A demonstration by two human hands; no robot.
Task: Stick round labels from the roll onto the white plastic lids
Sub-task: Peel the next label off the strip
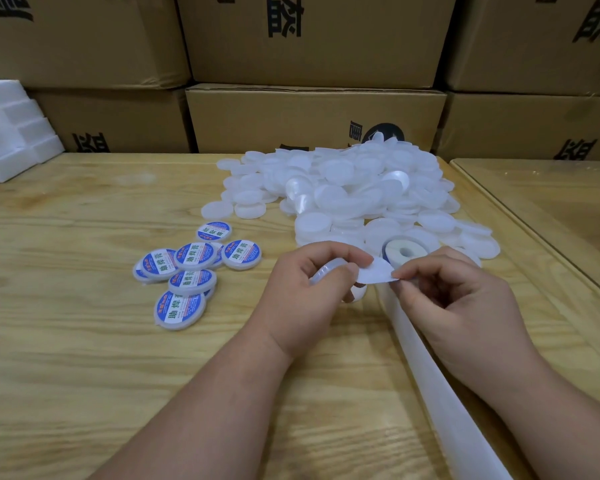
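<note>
My left hand [312, 292] grips a white plastic lid [326, 271] on edge, fingers curled round its rim. My right hand [454, 303] pinches a round label [374, 273], its pale back facing me, between thumb and forefinger right beside the lid. The label roll [404, 252] lies flat just behind my hands at the foot of a big heap of bare white lids [354, 188]. Its used backing strip [440, 393] trails toward me under my right wrist. Several lids with blue labels [187, 275] lie in a loose cluster to the left.
The wooden table [84, 341] carries everything. Stacked cardboard boxes [312, 112] wall off the back. White foam blocks [11, 129] sit at the far left. A second table with a glass top [551, 202] adjoins on the right.
</note>
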